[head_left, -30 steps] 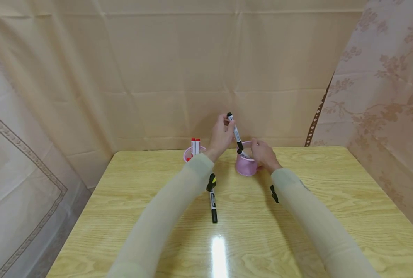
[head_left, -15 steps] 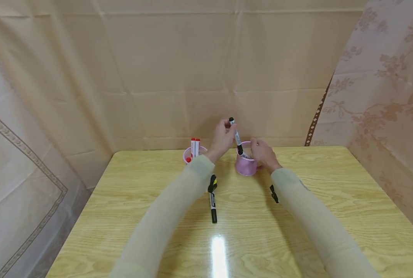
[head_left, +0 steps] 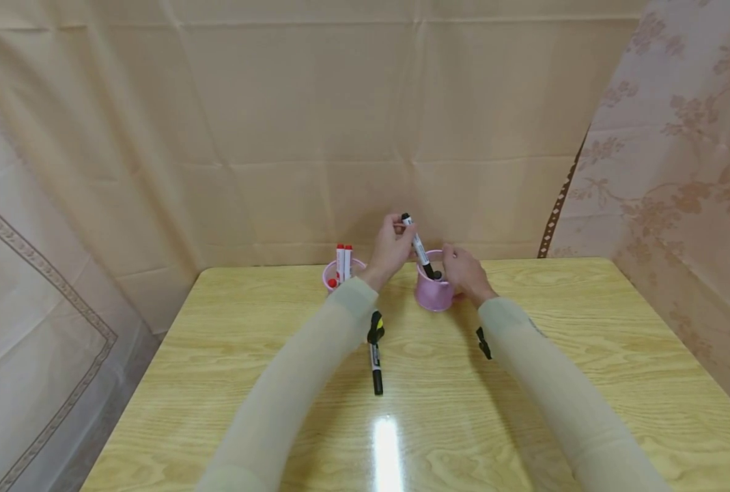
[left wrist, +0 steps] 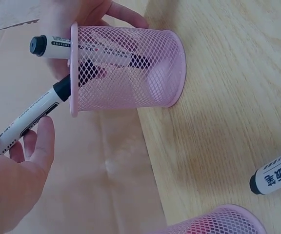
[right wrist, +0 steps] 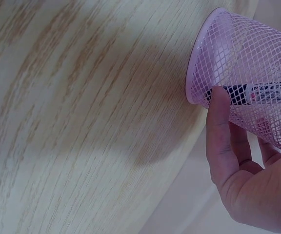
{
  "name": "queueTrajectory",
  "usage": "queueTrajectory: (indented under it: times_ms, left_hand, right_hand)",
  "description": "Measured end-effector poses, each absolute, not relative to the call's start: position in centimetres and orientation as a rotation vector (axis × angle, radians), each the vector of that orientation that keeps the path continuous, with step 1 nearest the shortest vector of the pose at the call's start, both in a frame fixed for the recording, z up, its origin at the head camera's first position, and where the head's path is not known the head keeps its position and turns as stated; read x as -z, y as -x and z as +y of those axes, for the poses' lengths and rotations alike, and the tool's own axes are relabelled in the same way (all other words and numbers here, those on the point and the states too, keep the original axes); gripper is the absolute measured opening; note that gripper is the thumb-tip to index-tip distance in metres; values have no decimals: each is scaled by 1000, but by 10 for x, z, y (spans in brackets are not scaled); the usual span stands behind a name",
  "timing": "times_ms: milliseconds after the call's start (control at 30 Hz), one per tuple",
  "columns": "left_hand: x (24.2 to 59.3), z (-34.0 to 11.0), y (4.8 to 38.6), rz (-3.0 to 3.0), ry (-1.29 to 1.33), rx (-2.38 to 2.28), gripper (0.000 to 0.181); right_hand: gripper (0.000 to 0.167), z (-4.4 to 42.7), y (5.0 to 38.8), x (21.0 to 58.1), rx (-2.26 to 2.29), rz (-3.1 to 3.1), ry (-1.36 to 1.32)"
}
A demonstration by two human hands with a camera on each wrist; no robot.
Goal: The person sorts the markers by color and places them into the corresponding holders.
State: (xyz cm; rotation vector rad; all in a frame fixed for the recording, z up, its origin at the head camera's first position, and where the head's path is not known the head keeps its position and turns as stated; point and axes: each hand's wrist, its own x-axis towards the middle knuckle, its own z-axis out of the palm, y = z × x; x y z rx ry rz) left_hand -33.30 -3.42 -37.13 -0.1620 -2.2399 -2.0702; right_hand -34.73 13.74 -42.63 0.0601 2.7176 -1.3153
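Observation:
My left hand (head_left: 391,251) pinches a white whiteboard marker (head_left: 416,242) with black ends between thumb and fingers. The marker slants, and its lower black end is inside the mouth of a pink mesh pen holder (head_left: 433,296). Another black-capped marker (left wrist: 101,54) leans inside that holder, its end poking past the rim in the left wrist view. My right hand (head_left: 469,275) grips the holder at its right side; in the right wrist view its fingers (right wrist: 220,126) lie along the mesh. The holder stands upright on the table.
Left of it, a second pink mesh holder (head_left: 324,276) contains red-capped markers (head_left: 340,255), partly behind my left forearm. One black marker (head_left: 377,380) lies on the wooden table (head_left: 217,355) nearer me, partly covered by the wrist strap. Beige cloth (head_left: 291,123) hangs behind the table's far edge.
My left hand has lowered the marker, and its bottom end has gone from above the rim to inside the holder. The marker inside has shifted. My right hand has kept its place.

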Motion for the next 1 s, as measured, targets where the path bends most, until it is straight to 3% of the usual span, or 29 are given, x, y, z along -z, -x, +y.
queueTrajectory:
  times_ms: [767,1000]
  left_hand:
    - [380,-29,327,-2347,190,2068,29]
    - [385,-30,327,-2448,321,1883,32]
  right_hand:
    - [72,135,348,426,1286,2674,-92]
    - [73,136,347,424,1258,2660,-85]
